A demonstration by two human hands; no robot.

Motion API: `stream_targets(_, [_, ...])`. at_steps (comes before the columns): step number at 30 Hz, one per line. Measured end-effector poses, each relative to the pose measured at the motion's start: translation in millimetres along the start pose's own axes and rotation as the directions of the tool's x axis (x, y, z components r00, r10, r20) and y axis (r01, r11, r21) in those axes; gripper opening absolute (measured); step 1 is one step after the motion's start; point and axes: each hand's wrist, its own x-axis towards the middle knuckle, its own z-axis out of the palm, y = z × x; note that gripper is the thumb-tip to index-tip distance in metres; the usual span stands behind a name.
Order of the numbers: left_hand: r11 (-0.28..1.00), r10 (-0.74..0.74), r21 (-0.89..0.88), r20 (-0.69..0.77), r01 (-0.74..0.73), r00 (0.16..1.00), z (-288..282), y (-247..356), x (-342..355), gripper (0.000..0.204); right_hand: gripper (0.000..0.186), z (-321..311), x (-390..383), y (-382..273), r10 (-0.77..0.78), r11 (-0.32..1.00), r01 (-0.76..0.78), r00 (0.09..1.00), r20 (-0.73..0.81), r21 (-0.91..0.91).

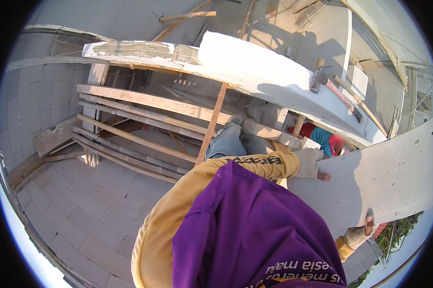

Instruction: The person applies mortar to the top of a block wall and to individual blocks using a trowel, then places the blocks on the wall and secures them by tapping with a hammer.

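Observation:
A large light-grey slab (394, 168), like a lightweight concrete block, lies at my right side, tilted. My left hand (308, 163), in a knitted work glove with bare fingertips, reaches across my body. It is closed on the slab's left edge, thumb on the face. Lower down, my gloved right hand (358, 236) grips the slab's near edge, its thumb also showing on the face. The fingers of both hands are hidden behind the slab. Beyond the slab, a claw hammer (338, 92) rests on top of a white block wall (274, 72).
Grey mortar (135, 49) covers part of the wall top at left. Bamboo poles (135, 139) and a wooden plank (149, 101) run left of my feet (233, 121). An upright wooden strip (211, 125) stands beside them. Below the wall is another person (322, 139) in teal and red.

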Motion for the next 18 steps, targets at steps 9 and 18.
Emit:
stream_targets(9, [0.961, 0.017, -0.264, -0.254, -0.087, 0.967, 46.7, -25.2, -16.2, 0.087, 0.072, 47.7, 56.1, -30.0, -0.123, 0.988, 0.14, 0.965, 0.232, -0.059])
stream_targets(18, [0.957, 0.012, -0.265, -0.379, -0.121, 0.925, 64.5, -23.9, -15.4, 0.09, 0.069, 82.9, 80.3, -41.7, -0.135, 0.974, 0.208, 0.846, 0.516, -0.085])
